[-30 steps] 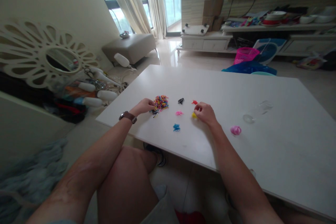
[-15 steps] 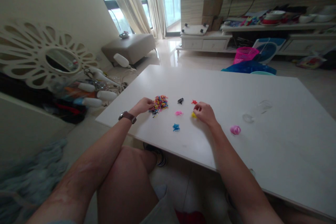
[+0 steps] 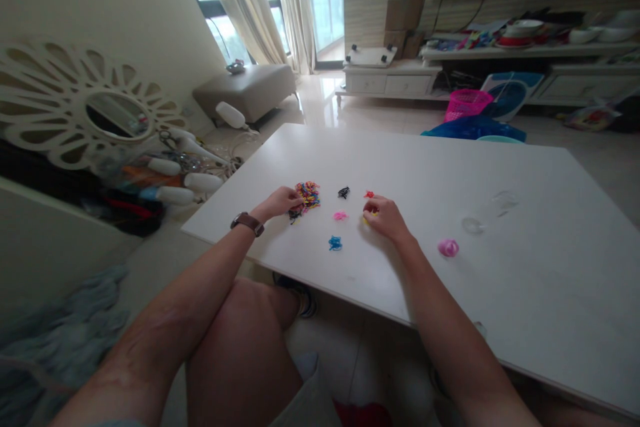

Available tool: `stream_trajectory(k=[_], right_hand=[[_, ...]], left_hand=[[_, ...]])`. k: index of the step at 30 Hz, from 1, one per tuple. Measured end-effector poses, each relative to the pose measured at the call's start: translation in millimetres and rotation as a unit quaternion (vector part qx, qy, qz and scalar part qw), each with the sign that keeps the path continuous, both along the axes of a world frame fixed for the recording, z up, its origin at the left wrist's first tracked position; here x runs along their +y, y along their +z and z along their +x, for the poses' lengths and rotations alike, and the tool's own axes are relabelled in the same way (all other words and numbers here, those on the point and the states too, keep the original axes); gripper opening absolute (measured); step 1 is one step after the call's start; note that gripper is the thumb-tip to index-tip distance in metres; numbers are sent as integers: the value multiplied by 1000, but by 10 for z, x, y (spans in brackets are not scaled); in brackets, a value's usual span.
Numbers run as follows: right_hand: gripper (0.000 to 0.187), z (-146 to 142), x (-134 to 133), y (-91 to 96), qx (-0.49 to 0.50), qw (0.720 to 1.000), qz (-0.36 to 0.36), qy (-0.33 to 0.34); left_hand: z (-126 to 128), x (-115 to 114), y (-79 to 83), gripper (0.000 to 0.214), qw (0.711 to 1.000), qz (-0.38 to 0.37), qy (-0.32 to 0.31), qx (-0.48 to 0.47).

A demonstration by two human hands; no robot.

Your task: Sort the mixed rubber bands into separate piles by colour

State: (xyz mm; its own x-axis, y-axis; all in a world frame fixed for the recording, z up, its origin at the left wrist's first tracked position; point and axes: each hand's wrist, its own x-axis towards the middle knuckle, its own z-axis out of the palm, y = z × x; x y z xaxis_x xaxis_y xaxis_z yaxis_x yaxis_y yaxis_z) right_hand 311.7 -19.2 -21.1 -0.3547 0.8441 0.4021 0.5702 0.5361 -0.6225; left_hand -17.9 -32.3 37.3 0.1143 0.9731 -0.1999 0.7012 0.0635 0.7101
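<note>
A mixed pile of small coloured elastic bands (image 3: 309, 193) lies on the white table (image 3: 425, 180). At its left side, my left hand (image 3: 284, 201) has its fingers closed and touching the pile; what they pinch is hidden. My right hand (image 3: 386, 217) is curled over a few yellow bands (image 3: 369, 219), thumb and fingers bent together, and I cannot make out what is between them. Small single-colour clusters lie between the hands: black bands (image 3: 343, 193), pink bands (image 3: 341, 216) and blue bands (image 3: 335, 243). Just beyond my right hand are red bands (image 3: 369, 194).
Right of my right arm sit a pink round object (image 3: 449, 248) and clear plastic pieces (image 3: 473, 225). The table's near edge runs above my knees. A mirror with a petal-shaped frame (image 3: 120, 113) and lamp parts stand left; a pink basket (image 3: 467, 105) is beyond the table.
My left hand has shifted slightly right, further onto the mixed pile. My right hand has moved a little left over the yellow bands, its fingers more curled.
</note>
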Motion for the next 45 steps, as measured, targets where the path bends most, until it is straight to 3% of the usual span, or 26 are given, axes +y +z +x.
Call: stream_trajectory(k=[6,12,14,20,30,37,41,45], right_hand=[[11,-58,-38,19,0,1000,4,31],[7,-266,-203,46,70,992,13,105],[14,-325,-251,45,93,988,3,124],[13,-359,-278,55,113,982,9,149],[14,-323,-277,154,111,988,15,101],[12,-105,-108,160,188,981,-5,-42],[11,60,-2,135,96,992,-26,-79],[12,149,33,106,2,997,-32,-64]], left_hand=[[191,19,30,38,997,-17,-74,-34],[524,-15,27,33,983,-14,-175,-53],[636,-46,25,32,978,-16,-202,-48],[815,-123,13,31,972,-39,-221,-72],[859,-118,10,16,971,-36,-222,-87],[745,-95,-16,13,972,-33,-234,-14],[633,-53,-7,16,976,-24,-216,-13],[599,-43,25,17,978,-17,-206,-15]])
